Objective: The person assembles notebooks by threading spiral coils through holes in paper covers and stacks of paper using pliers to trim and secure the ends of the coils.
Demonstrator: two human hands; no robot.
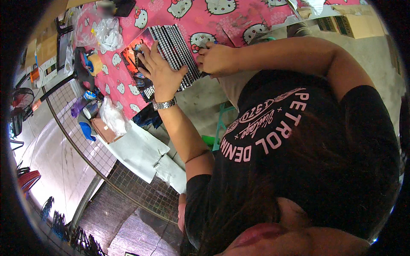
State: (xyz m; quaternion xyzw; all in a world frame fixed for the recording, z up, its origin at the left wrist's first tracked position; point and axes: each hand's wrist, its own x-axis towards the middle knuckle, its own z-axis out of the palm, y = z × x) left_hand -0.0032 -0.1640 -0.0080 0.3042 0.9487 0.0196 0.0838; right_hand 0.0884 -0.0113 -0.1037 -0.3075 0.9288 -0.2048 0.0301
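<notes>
A fanned stack of glossy booklets lies on the pink cartoon-print tablecloth. Their dark-and-white edges overlap in a row, and the top cover shows red and black artwork. My left hand rests flat on that cover, its fingers spread and the thumb stretched toward the overlapping edges. A silver watch circles the left wrist. Beside the right edge of the stack is my right hand, its fingers curled inward. What those fingers hold, if anything, is hidden.
A roll of tan tape and clear plastic bags sit left of the stack. Below them, a wire-mesh rack carries a brown pouch and white sheets. A cardboard box stands at the far right.
</notes>
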